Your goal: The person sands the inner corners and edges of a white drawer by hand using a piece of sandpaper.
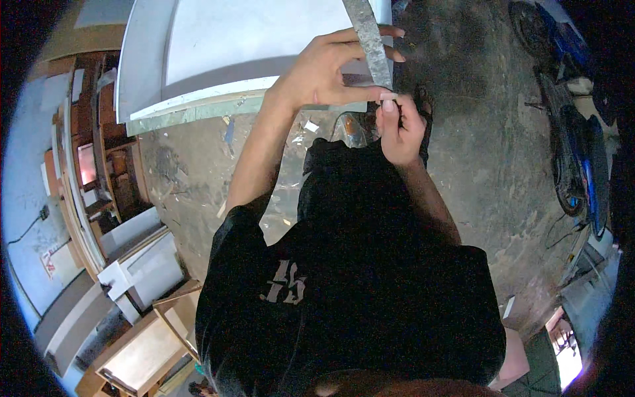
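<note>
A long, mottled grey strip (372, 41) runs down from the top edge between my hands. My left hand (327, 71) reaches across from the left, its index and middle fingers passing behind the strip and its thumb stretched to the strip's lower end. At that end my right hand (401, 131) pinches with thumb and bent fingers, its thumb tip meeting my left thumb. The very tip of the strip is hidden by the fingers. Just left of the strip lies a large white panel (218, 43) with a raised border, under my left wrist.
Scraps of white litter (311, 126) lie on the stained concrete floor (489, 159). Wooden shelving (99, 145) and boards line the left side, with a wood-framed panel (142, 351) at lower left. Blue motorbikes (575, 152) stand at the right.
</note>
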Tool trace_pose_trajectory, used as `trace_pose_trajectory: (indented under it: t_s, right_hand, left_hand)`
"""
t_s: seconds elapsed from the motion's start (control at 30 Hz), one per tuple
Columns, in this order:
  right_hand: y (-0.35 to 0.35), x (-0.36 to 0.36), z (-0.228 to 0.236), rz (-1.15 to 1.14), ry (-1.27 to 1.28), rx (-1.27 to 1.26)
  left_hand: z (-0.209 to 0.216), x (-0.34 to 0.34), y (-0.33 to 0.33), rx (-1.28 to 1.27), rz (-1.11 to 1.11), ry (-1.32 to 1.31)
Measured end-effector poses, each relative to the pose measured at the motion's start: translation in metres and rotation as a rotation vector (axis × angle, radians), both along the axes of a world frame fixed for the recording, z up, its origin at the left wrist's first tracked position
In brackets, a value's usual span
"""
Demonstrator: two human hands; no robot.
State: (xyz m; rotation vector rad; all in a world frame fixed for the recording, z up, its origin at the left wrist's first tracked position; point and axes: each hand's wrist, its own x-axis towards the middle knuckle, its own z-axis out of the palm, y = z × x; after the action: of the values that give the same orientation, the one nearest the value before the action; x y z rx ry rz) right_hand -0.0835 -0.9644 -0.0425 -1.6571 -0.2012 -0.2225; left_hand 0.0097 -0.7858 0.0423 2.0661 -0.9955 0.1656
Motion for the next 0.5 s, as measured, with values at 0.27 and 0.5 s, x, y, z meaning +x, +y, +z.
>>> trace_pose_trajectory:
  t_s: [0.27,0.5]
  right_hand:
    - [0.007,0.005,-0.018,-0.096,-0.145,-0.016]
    - [0.005,0.004,-0.063,-0.125,-0.247,-0.140]
  left_hand:
    - [-0.004,0.000,0.002,0.070,-0.008,0.024]
    - [0.000,-0.003,-0.002,0.060,-0.011,0.118]
